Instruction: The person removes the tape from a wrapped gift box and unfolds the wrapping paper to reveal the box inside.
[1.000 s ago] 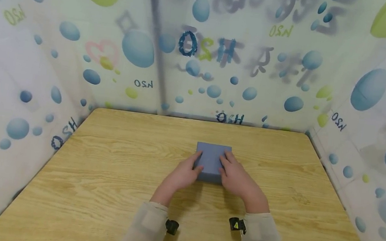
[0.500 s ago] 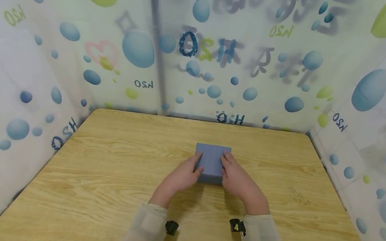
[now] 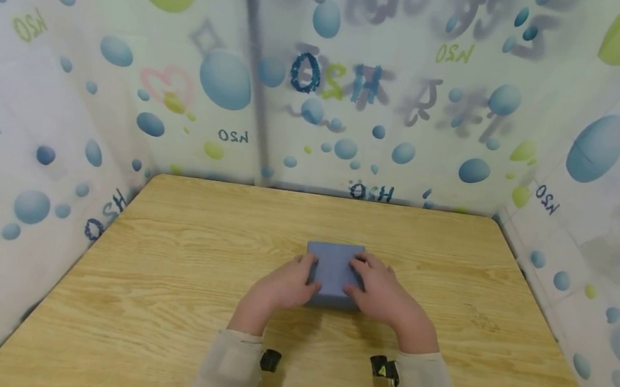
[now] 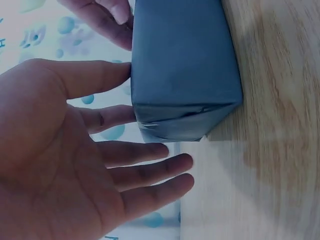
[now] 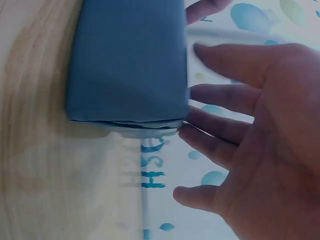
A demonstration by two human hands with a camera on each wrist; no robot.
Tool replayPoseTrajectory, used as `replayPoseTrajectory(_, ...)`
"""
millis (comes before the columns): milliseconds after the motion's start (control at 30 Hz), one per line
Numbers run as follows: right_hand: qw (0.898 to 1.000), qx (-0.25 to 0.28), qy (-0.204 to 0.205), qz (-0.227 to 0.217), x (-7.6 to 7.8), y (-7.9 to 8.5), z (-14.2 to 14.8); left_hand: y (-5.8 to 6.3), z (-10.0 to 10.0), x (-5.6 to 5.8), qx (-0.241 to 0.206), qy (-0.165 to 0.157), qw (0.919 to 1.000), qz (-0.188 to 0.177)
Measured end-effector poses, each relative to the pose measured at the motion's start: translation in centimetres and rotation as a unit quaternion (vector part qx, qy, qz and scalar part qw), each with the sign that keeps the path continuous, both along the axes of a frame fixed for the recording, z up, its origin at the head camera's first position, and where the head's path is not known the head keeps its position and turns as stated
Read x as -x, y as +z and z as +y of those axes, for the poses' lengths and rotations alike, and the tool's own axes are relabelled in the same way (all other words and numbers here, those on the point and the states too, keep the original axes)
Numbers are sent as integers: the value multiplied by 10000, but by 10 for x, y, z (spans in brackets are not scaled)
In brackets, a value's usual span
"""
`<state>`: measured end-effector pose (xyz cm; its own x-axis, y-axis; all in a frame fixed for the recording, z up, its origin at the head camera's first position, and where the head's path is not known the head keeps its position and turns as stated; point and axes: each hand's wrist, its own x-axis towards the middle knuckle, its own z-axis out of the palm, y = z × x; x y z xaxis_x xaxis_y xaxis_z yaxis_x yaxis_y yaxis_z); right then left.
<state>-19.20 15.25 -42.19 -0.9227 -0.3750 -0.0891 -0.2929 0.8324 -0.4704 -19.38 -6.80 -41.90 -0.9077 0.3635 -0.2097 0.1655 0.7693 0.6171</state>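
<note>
1. The left hand (image 3: 283, 285) had straight, spread fingers; its thumb and forefinger touched the blue box without curling round it.
2. The right hand (image 3: 385, 291) was also spread, fingers straight at the box's other side, gripping nothing; whether its blurred thumb touched, I could not tell. That thumb stood wider from the fingers than half a second earlier.
3. Between them, the box (image 3: 332, 274) sat on the wooden table (image 3: 165, 253), right of its middle, and had shifted nearer the person and slightly left.
4. Beyond, the drop-patterned sheeting (image 3: 225, 78) had kept its place behind the table.
</note>
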Motion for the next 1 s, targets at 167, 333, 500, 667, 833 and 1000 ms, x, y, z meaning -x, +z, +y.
replayPoseTrajectory(167,9999,10,-102,-33,2,-2,2,1,-3,-1,-6,-49,10000,71)
replayPoseTrajectory(333,9994,174,-209,-197,8,-5,7,-2,-4,-1,-170,-170,9997,6)
replayPoseTrajectory(500,9981,226,-286,-497,10,-9,9,-4,-3,1,-159,-164,9997,-81)
replayPoseTrajectory(667,9978,197,-370,-508,7,-9,9,-5,-2,2,-86,-191,9998,-15)
replayPoseTrajectory(833,9977,50,-419,-539,7,-9,7,-6,-1,4,18,-148,9997,208)
replayPoseTrajectory(1000,9970,-258,-515,-518,4,-4,9,-12,-1,6,354,298,9956,812)
